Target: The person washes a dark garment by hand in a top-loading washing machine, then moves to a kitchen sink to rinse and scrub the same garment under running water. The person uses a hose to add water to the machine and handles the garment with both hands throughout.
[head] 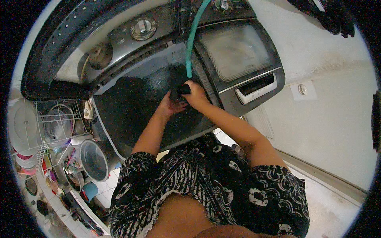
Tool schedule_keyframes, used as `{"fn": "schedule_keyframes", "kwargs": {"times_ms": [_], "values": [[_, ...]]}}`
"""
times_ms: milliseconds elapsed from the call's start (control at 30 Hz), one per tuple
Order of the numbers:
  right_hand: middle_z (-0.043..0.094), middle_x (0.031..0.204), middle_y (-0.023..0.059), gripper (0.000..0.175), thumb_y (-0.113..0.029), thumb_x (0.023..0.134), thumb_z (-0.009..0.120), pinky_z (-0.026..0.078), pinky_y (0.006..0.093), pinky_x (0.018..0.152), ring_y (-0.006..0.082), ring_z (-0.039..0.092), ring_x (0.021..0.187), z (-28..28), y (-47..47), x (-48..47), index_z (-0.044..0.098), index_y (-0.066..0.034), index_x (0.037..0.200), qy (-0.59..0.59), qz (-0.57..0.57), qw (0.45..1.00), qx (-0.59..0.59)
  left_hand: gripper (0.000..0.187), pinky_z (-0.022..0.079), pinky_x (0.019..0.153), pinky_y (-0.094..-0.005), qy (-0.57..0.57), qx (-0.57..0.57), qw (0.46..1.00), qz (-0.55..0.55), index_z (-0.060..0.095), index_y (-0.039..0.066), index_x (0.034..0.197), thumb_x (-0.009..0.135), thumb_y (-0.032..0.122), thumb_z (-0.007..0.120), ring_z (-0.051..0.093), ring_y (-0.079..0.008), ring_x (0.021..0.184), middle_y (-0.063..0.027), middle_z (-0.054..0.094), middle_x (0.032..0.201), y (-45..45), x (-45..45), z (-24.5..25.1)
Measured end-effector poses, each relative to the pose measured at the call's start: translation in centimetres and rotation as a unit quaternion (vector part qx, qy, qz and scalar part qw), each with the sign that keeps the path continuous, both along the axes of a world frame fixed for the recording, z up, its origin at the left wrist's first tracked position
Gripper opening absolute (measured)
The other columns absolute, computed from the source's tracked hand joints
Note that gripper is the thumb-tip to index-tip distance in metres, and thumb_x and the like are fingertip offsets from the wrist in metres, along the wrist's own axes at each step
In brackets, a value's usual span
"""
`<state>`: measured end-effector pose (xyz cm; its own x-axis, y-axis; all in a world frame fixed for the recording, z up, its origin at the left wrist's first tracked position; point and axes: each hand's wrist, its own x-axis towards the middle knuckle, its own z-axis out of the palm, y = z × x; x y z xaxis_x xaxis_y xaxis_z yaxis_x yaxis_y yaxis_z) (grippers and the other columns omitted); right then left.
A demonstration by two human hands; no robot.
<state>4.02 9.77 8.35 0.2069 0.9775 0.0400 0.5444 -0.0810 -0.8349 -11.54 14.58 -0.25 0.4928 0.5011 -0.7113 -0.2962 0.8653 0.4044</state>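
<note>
Before me stands a twin-tub washing machine with its wash tub (131, 110) uncovered and dark inside. My right hand (195, 93) grips a small black object (184, 89) over the tub; its end looks rounded, but its kind is unclear. Close below and to the left is my left hand (172, 105), palm partly turned up with the thumb raised. Dark surroundings hide whether it holds or touches the black object. A green hose (192, 44) hangs down from above, its end just over my right hand.
Right of the tub is the spin side's lid (238, 50) with a pale handle (257, 89). Dials (143, 28) sit on the back panel. At left are a white wire dish rack (59, 119), a power socket (88, 110) and a grey bucket (94, 160). A pale wall (324, 119) stands at right.
</note>
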Motion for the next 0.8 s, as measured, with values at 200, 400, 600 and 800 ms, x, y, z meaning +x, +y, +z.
{"fn": "schedule_keyframes", "kwargs": {"times_ms": [200, 400, 600, 800], "values": [[0.064, 0.092, 0.0129, 0.04, -0.014, 0.07, 0.075, 0.047, 0.0306, 0.078, 0.0199, 0.062, 0.086, 4.0, -4.1, -1.3, 0.057, -0.0027, 0.104, 0.114, 0.098, 0.988, -0.018, 0.033, 0.051, 0.068, -0.0371, 0.013, 0.011, 0.997, -0.075, 0.058, 0.005, 0.099, 0.085, 0.034, 0.06, 0.063, -0.0255, 0.072, -0.0113, 0.064, 0.085, 2.1, 1.7, 3.6], [0.062, 0.097, 0.0086, 0.049, -0.022, 0.074, 0.074, 0.047, 0.0307, 0.078, 0.0185, 0.059, 0.088, 1.7, -2.9, 0.0, 0.053, 0.001, 0.112, 0.174, 0.022, 0.982, -0.074, 0.035, 0.05, 0.072, -0.039, 0.006, 0.04, 0.995, 0.089, 0.056, 0.005, 0.103, 0.084, 0.033, 0.063, 0.061, -0.0261, 0.082, -0.0107, 0.063, 0.092, 1.6, 0.4, 4.0], [0.056, 0.109, 0.0113, 0.058, -0.029, 0.082, 0.066, 0.045, 0.0317, 0.083, 0.0193, 0.055, 0.097, 3.6, 0.7, -1.0, 0.043, 0.0017, 0.125, 0.369, -0.037, 0.927, -0.056, 0.051, 0.046, 0.088, -0.0435, 0.072, 0.169, 0.98, 0.075, 0.053, 0.012, 0.118, 0.082, 0.046, 0.062, 0.055, -0.0267, 0.107, -0.0082, 0.057, 0.117, -3.4, -0.6, 13.8], [0.057, 0.113, 0.0193, 0.05, -0.044, 0.088, 0.05, 0.043, 0.0386, 0.088, 0.0325, 0.054, 0.105, -0.5, 3.7, -3.2, 0.052, -0.0054, 0.12, 0.029, 0.146, 0.987, -0.056, 0.053, 0.046, 0.08, -0.0397, 0.092, 0.07, 0.99, -0.076, 0.053, 0.013, 0.116, 0.071, 0.03, 0.077, 0.057, -0.0222, 0.096, -0.0043, 0.059, 0.108, -3.1, -2.9, 11.9]]}}
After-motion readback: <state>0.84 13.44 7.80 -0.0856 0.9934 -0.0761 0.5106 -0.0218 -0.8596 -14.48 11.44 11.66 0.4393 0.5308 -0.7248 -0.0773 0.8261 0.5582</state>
